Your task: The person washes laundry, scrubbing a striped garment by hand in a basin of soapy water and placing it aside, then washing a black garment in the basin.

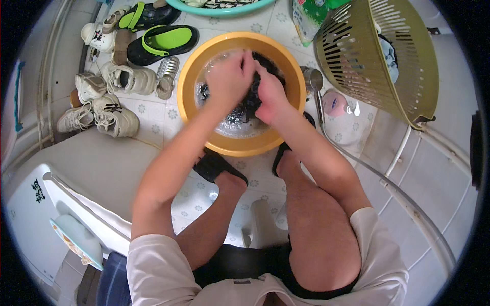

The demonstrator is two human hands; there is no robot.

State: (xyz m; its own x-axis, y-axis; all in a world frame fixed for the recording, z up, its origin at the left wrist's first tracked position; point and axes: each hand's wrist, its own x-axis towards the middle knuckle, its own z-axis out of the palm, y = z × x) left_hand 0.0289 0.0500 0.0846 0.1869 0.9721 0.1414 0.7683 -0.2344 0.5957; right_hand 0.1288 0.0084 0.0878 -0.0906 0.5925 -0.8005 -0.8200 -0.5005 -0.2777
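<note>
A yellow-orange plastic basin [185,95] stands on the tiled floor in front of me, between my feet. It holds sudsy water [239,130] and a wet black cloth [250,99], probably a garment, partly hidden by my hands and the suds. Over the basin's middle, my left hand [231,76] is closed in a fist at the cloth and slightly blurred. My right hand [271,91] meets it from the right, its fingers curled on the same cloth. The fingertips of both hands are largely hidden.
Several pairs of shoes, including a black-and-green clog [168,42], line the left. Right of the basin lie a metal shower head [314,79] with its hose and a pink pump bottle [335,103]. Beyond are an olive slatted laundry basket [344,69], a green bag [310,17] and a turquoise basin [218,11].
</note>
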